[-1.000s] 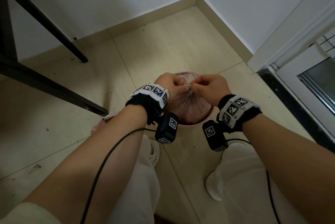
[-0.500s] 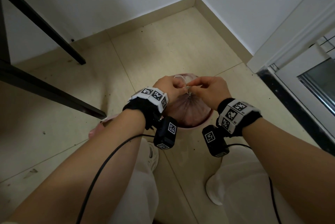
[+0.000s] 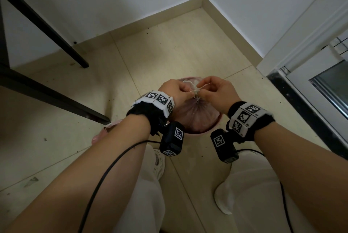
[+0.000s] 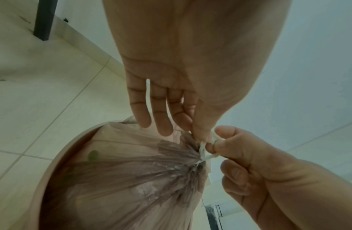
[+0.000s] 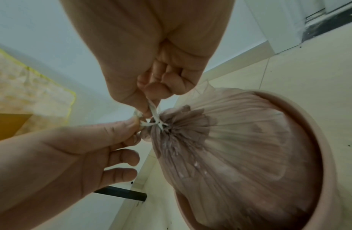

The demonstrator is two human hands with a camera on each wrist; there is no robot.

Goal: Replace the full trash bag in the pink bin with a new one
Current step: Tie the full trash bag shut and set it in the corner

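Observation:
The pink bin stands on the tiled floor between my feet. In it sits a full, translucent pinkish trash bag, its mouth gathered into a tight neck by a white drawstring. My left hand pinches the string at the neck between thumb and forefinger, its other fingers hanging loosely over the bag. My right hand pinches the other strand, its fingers curled. In the right wrist view the strands cross just above the bag, inside the bin rim.
Black table legs slant across the left, one foot close to the bin. A pink object lies partly hidden behind my left arm. White walls meet in a corner ahead; a door frame and dark threshold run along the right.
My hands have drawn slightly apart above the bag's neck, and the right hand has lifted, so a loop of white string now shows between them. The bin has stayed put.

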